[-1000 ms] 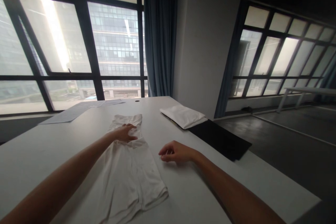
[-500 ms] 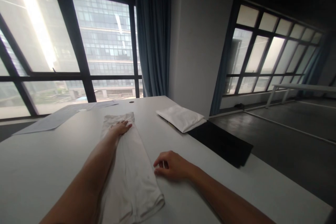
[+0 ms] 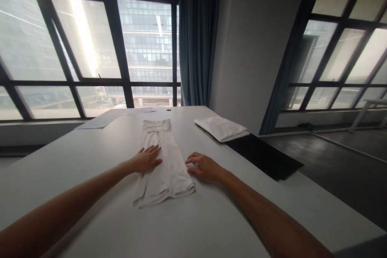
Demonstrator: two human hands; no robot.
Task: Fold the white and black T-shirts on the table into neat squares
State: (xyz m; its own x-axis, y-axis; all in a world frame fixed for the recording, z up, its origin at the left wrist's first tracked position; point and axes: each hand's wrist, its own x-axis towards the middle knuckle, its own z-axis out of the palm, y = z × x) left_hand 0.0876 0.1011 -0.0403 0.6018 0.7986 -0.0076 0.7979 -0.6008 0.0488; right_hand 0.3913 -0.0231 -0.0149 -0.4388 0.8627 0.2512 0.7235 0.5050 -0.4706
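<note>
Mostly, the background is taken up by dark-framed windows [image 3: 148, 40], and a grey pillar [image 3: 256, 48] stands to the right of them, with a blue curtain [image 3: 198, 40] between. The white tabletop [image 3: 166, 234] runs from the person toward the glass, probably set there for the daylight.

Along its right edge lies a black sheet [image 3: 266, 155], its far end tucked under a folded white cloth [image 3: 222, 127]; both seem put aside so the middle stays workable. The white garment [image 3: 171, 161] lies in that middle, straight in front of the person and within easy reach of both arms. It is laid as a long strip, the narrower, gathered end toward the windows and the wider end, where layered edges show, nearer the person. Pale papers [image 3: 99, 120] rest at the far left, well apart from the fabric, likely to stay out of the way.

The left-hand grip [image 3: 147, 159] is released: palm down, fingers spread over the strip's left half, which I judge steadies or flattens the cloth. The right-hand grip [image 3: 203, 167] is half curled at the strip's right edge; whether it pinches that edge or merely rests beside it, I cannot tell. Its place opposite the other hand would suit keeping the side straight. Smallest is a dark round spot [image 3: 168, 110] at the tabletop's far edge.
</note>
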